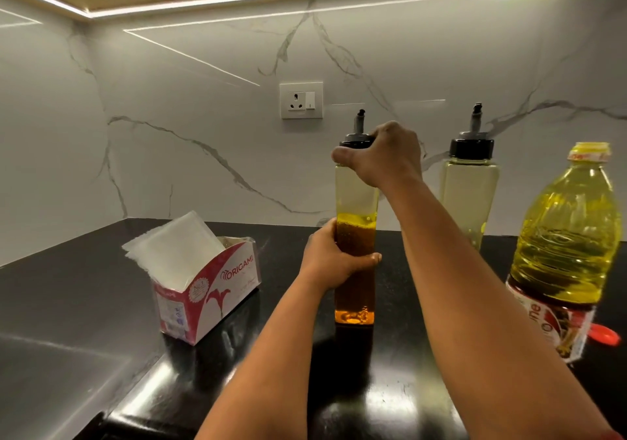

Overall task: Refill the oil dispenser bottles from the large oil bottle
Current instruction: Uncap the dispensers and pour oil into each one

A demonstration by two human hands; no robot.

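Black countertop (400, 392) under a marbled wall; at frame centre, upright on it, a tall dispenser bottle (356, 198), partly filled. Gripped low by left hand (330, 259), black cap (356, 141) clasped from above by right hand (383, 154). Further right: second dispenser bottle (470, 185), uncapped large oil bottle (570, 246), red cap (604, 334); lower left, tissue box (207, 290).

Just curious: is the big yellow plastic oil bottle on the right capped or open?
Open: the big yellow oil bottle shows a bare neck, and a red cap lies beside it.
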